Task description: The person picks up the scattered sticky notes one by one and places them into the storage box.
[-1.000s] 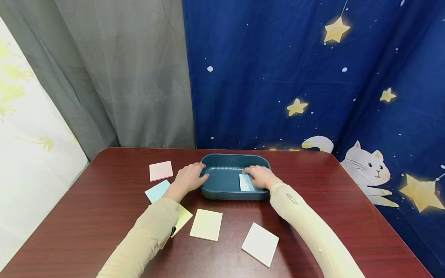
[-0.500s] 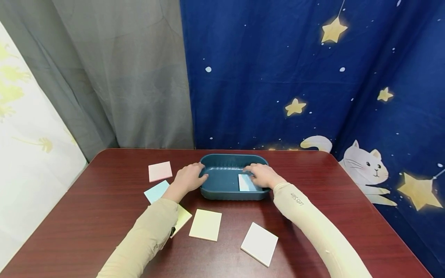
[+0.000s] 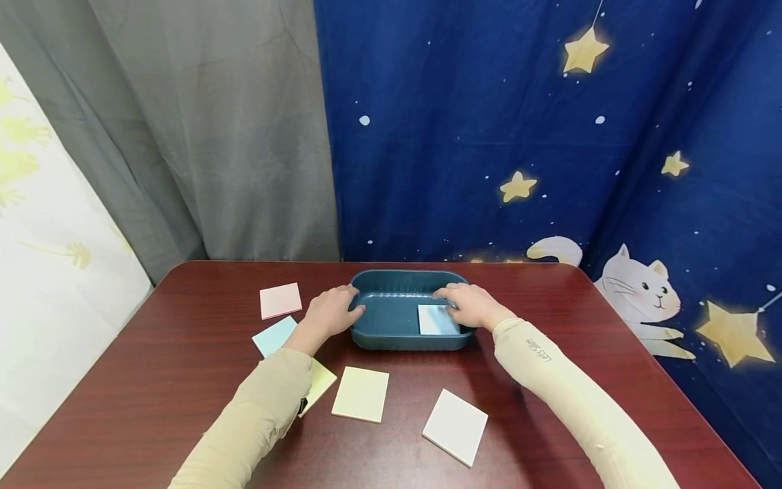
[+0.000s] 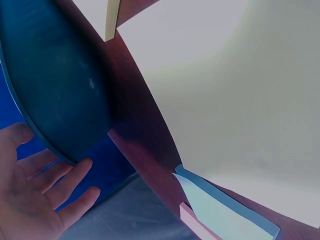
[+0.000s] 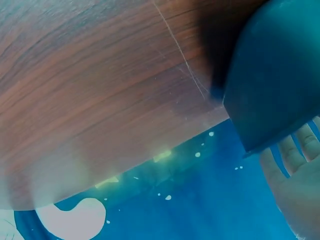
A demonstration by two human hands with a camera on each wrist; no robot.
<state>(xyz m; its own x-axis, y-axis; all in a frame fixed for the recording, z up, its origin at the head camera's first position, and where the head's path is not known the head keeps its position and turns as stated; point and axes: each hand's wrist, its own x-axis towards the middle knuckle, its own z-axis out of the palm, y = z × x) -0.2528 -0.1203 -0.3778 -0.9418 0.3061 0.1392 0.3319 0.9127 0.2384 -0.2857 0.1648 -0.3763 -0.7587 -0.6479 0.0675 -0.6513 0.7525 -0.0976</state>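
Observation:
A dark teal rectangular box (image 3: 397, 342) stands on the table. My left hand (image 3: 330, 312) rests at its left end, and in the left wrist view its fairly straight fingers (image 4: 70, 182) lie about the rim. My right hand (image 3: 473, 305) hovers over the right end, thumb and fingers loose, holding nothing that I can see. A light blue sticky note pad (image 3: 434, 320) lies flat inside the box, beneath that hand. In the right wrist view the box wall (image 5: 270, 75) hides the fingertips.
On the table (image 3: 153, 380) lie a pink pad (image 3: 280, 301), a blue pad (image 3: 273, 334) and a yellow-green pad (image 3: 320, 384) partly under my left arm. Nearer are a pale yellow pad (image 3: 360, 394) and a white pad (image 3: 455, 428). Curtains (image 3: 427, 136) hang behind.
My right hand has shifted slightly right, uncovering more of the blue pad in the box. The left hand keeps its place at the left end.

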